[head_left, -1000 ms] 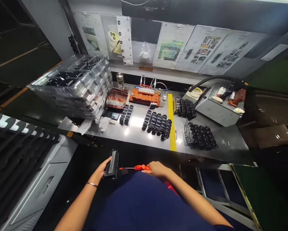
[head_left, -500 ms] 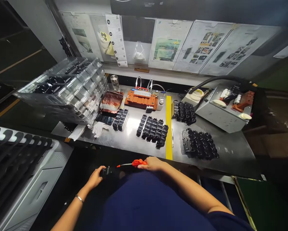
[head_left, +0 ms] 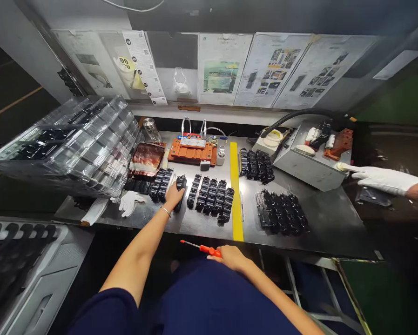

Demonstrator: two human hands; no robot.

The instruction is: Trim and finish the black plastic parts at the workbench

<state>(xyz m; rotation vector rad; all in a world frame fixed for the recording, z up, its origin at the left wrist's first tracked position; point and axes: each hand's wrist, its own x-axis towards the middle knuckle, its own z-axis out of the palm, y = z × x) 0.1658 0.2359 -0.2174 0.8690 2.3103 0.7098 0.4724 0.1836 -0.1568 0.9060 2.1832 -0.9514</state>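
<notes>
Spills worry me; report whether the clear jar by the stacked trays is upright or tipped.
Upright: the clear jar stands with its metal lid on top.

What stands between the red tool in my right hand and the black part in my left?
Nothing visible blocks the way from the red tool in your right hand to the black part in your left hand; only the bench's bare front edge lies between. Your left forearm runs to the left.
</notes>
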